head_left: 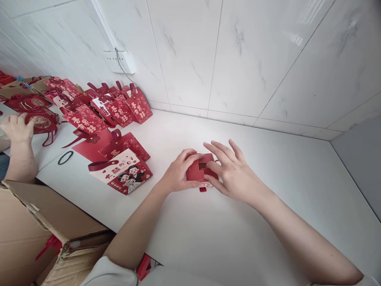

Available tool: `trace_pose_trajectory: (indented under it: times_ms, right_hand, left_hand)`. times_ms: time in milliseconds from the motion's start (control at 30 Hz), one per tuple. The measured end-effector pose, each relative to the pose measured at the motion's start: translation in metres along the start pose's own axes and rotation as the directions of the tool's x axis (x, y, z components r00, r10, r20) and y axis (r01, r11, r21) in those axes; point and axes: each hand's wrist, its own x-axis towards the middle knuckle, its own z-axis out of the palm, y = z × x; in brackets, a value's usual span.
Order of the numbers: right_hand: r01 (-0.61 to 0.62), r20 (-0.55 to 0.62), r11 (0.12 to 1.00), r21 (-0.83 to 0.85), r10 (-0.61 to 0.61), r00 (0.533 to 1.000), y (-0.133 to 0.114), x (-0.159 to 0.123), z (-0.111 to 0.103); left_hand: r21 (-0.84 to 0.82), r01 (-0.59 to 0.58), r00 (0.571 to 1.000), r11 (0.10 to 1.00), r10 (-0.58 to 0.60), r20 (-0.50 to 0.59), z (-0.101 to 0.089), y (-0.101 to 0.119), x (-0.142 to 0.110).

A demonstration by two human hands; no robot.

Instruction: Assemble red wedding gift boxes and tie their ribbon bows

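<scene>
A small red gift box (195, 171) rests on the white table with its end facing up and partly open, showing a dark gap inside. My left hand (180, 171) is closed around its left side, thumb on the near edge and fingers on the far edge. At the right side is my right hand (230, 171), its thumb and index finger gripping the box's end flaps while the other fingers stretch out. To the left lies a red and white gift box (127, 172) printed with a cartoon couple and fitted with a dark red strap handle.
Several red boxes with strap handles (117, 111) stand near the tiled wall. A black ring (65, 157) lies left of them. Another person's hand (19, 127) touches a round-patterned red box (41, 122). A large cardboard carton (26, 226) stands at the table's near-left edge.
</scene>
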Motion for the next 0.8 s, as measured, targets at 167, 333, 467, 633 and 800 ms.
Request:
trace_pose_trajectory:
  times_ms: [167, 333, 467, 633, 800]
  right_hand:
    - [-0.008, 0.019, 1.0, -0.029, 0.008, 1.0, -0.002, -0.001, 0.003]
    - [0.005, 0.048, 1.0, 0.007, -0.005, 0.999, -0.005, -0.002, 0.002]
    - [0.022, 0.061, 0.991, 0.133, -0.03, 0.998, 0.001, -0.002, -0.004]
    - [0.075, 0.085, 0.934, 0.348, -0.111, 0.99, 0.008, -0.002, -0.017]
    - [0.092, 0.123, 0.904, 0.417, -0.156, 0.98, 0.011, -0.003, -0.021]
  left_hand:
    - [0.026, -0.018, 0.999, 1.0, 0.017, 0.035, -0.001, 0.003, 0.001]
    - [0.06, -0.051, 0.999, 0.997, 0.05, 0.019, 0.001, 0.004, 0.0]
    - [0.084, -0.036, 0.999, 0.996, 0.037, -0.011, 0.001, 0.002, -0.001]
    - [0.061, -0.016, 1.0, 0.998, 0.015, 0.01, 0.0, 0.002, -0.001]
    - [0.044, 0.019, 0.999, 0.999, -0.02, 0.04, 0.0, 0.002, -0.002]
